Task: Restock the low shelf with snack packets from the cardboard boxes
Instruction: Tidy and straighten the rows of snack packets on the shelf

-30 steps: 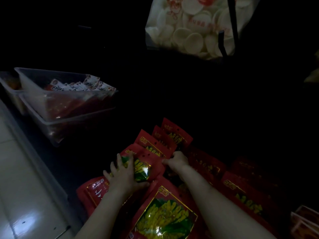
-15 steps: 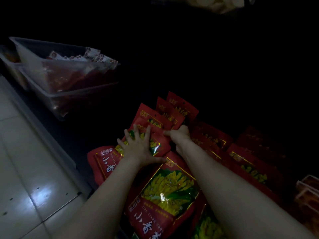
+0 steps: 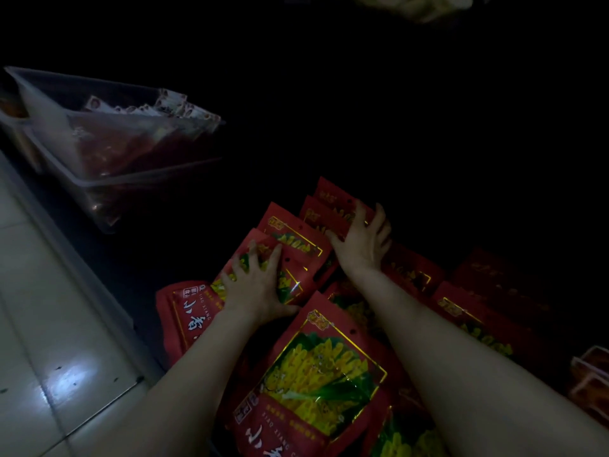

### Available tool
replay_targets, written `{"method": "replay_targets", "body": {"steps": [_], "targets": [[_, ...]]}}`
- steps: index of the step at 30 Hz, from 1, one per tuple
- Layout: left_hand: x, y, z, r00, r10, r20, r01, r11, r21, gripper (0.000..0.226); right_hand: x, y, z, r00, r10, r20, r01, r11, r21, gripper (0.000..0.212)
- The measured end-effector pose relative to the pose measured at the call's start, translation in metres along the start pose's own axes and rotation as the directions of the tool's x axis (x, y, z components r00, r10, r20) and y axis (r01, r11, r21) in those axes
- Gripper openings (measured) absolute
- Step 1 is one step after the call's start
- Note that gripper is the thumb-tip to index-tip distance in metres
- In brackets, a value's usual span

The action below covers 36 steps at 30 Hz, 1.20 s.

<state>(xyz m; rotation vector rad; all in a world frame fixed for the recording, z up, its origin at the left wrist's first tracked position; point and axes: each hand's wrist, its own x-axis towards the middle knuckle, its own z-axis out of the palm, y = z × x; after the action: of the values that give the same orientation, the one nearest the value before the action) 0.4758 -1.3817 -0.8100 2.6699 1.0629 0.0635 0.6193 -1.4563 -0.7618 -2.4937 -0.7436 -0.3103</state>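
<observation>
Left hand (image 3: 255, 285) lies flat, fingers spread, on red snack packets (image 3: 316, 374) piled on the low shelf; right hand (image 3: 364, 244), fingers extended, presses packets just behind (apparently upright; dim). Clear bin (image 3: 108, 143) well left.

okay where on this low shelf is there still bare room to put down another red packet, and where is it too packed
A dark, apparently bare strip lies between the clear bins and the leftmost red packets. Behind the rear packets under the right hand it is too dark to tell. It is crowded around the left hand and rightward, where packets overlap.
</observation>
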Motion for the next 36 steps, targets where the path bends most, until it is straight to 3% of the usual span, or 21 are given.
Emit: {"method": "replay_targets", "body": {"steps": [2, 6, 9, 11, 15, 17, 21, 23, 26, 29, 31, 32, 34, 36], "targets": [[0.002, -0.002, -0.007, 0.997, -0.02, 0.069, 0.024, 0.999, -0.046, 0.122, -0.002, -0.002, 0.002, 0.999, 0.002, 0.042, -0.004, 0.999, 0.033, 0.08], [0.02, -0.001, -0.023, 0.986, -0.045, 0.16, 0.074, 0.981, -0.178, 0.128, -0.005, -0.006, -0.006, 0.988, 0.032, 0.152, -0.081, 0.943, 0.323, 0.075], [0.034, 0.0, -0.028, 0.987, -0.064, 0.146, 0.103, 0.956, -0.275, 0.129, -0.007, -0.007, -0.013, 0.993, -0.073, 0.097, 0.04, 0.953, 0.301, 0.059], [0.043, 0.004, -0.029, 0.99, -0.06, 0.124, 0.099, 0.934, -0.343, 0.128, -0.006, -0.005, -0.014, 0.989, -0.123, 0.081, 0.097, 0.958, 0.269, 0.063], [0.062, 0.011, -0.037, 0.994, -0.084, 0.076, 0.11, 0.885, -0.453, 0.123, 0.001, -0.005, -0.019, 0.992, 0.008, 0.129, -0.058, 0.918, 0.393, 0.082], [0.072, 0.013, -0.042, 0.991, -0.128, 0.031, 0.127, 0.862, -0.491, 0.116, 0.008, -0.004, -0.018, 0.988, 0.082, 0.129, -0.131, 0.886, 0.444, 0.08], [0.081, 0.014, -0.037, 0.998, -0.047, -0.052, 0.017, 0.886, -0.463, 0.076, 0.018, 0.004, -0.011, 0.983, 0.104, 0.153, -0.151, 0.929, 0.338, 0.049], [0.082, 0.015, -0.03, 0.998, 0.038, -0.044, -0.053, 0.894, -0.445, 0.064, 0.02, 0.007, -0.011, 0.974, 0.146, 0.174, -0.199, 0.917, 0.345, 0.047], [0.087, 0.012, -0.03, 0.999, 0.022, -0.044, -0.04, 0.885, -0.464, 0.066, 0.02, 0.011, -0.015, 0.954, 0.21, 0.215, -0.28, 0.884, 0.375, 0.053], [0.089, 0.006, -0.037, 1.0, 0.012, -0.027, -0.023, 0.872, -0.488, 0.065, 0.017, 0.01, -0.022, 0.99, 0.134, 0.036, -0.138, 0.975, 0.176, 0.056], [0.09, -0.003, -0.042, 1.0, 0.004, 0.007, -0.001, 0.889, -0.459, 0.058, 0.01, 0.002, -0.028, 0.992, 0.004, -0.129, -0.003, 1.0, 0.014, 0.053], [0.09, -0.008, -0.045, 0.999, 0.003, 0.034, 0.012, 0.899, -0.439, 0.053, 0.005, -0.002, -0.029, 0.986, -0.077, -0.145, 0.077, 0.997, -0.008, 0.047], [0.086, -0.016, -0.048, 0.996, 0.024, 0.091, 0.018, 0.903, -0.429, 0.039, -0.008, -0.007, -0.023, 0.979, -0.2, 0.026, 0.2, 0.98, 0.004, 0.041], [0.078, -0.025, -0.049, 0.989, 0.061, 0.138, 0.008, 0.893, -0.45, 0.027, -0.018, -0.008, -0.013, 0.94, -0.187, 0.285, 0.184, 0.982, 0.038, 0.05]]}}
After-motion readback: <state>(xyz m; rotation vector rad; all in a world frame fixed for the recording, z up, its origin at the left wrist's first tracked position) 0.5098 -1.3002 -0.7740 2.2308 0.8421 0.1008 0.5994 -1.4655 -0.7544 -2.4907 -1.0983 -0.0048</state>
